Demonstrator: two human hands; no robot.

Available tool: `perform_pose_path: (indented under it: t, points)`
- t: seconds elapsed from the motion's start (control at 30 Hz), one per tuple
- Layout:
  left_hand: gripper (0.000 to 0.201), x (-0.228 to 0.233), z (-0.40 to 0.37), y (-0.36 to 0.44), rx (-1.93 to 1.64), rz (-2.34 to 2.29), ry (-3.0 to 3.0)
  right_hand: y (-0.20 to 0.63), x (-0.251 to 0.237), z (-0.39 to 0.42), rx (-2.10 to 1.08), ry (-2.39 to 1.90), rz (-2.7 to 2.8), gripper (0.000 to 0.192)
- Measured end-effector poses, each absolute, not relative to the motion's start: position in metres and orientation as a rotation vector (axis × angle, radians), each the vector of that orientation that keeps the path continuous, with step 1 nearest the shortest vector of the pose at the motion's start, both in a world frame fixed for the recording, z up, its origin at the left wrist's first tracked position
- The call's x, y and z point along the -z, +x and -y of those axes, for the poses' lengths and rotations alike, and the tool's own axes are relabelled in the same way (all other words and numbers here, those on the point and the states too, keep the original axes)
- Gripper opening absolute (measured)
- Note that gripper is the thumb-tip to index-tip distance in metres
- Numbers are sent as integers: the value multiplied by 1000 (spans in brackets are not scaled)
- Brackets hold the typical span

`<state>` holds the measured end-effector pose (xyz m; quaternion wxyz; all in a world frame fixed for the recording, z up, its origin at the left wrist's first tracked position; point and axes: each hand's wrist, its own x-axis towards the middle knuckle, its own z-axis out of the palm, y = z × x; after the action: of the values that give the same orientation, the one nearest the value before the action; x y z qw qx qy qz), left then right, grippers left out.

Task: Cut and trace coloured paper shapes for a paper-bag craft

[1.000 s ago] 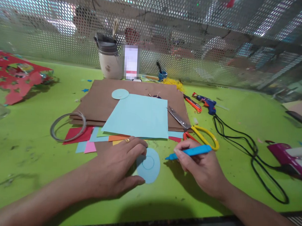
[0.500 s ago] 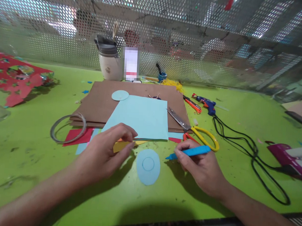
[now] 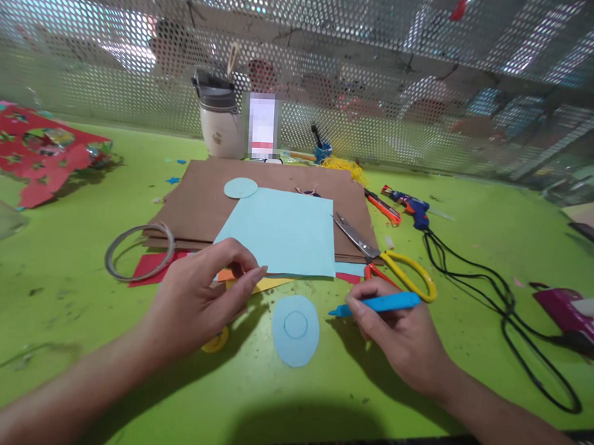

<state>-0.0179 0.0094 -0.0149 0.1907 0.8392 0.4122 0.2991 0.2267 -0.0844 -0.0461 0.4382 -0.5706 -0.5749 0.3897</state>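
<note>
A blue marker [image 3: 384, 305] is held in my right hand [image 3: 395, 338], with its tip pointing left over the green table. Just left of that tip lies a light blue rounded paper piece [image 3: 294, 353] bearing a drawn circle. My left hand [image 3: 208, 291] hovers by the near edge of a light blue sheet [image 3: 281, 232], thumb and index tips together and nothing visible between them. Partly hidden under that hand is a round yellow thing [image 3: 216, 340]. Scissors [image 3: 369, 248] with yellow and orange handles lie just beyond my right hand.
Brown cardboard [image 3: 199, 198] lies under the sheet, carrying a small light blue oval [image 3: 240, 188]. A wire coil [image 3: 109, 257] rests at left. Rightward are a cutter [image 3: 383, 208], a glue gun [image 3: 415, 211] and its looping black cord [image 3: 507, 310]. A cup [image 3: 222, 127] stands at the back.
My left hand has shifted slightly left relative to the rounded paper, its thumb and index tips now closer together. The yellow round thing now shows beneath it. My right hand keeps the marker almost still.
</note>
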Motion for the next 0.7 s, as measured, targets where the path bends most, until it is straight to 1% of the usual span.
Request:
perform_pose_path:
  t: [0.43, 0.7]
  points:
    - [13, 18, -7, -19, -897, -1200, 2278, 226, 43, 85, -941, -1436, 1445, 12]
    - [14, 15, -7, -19, -846, -1175, 2249, 227, 44, 85, -938, -1450, 1452, 14]
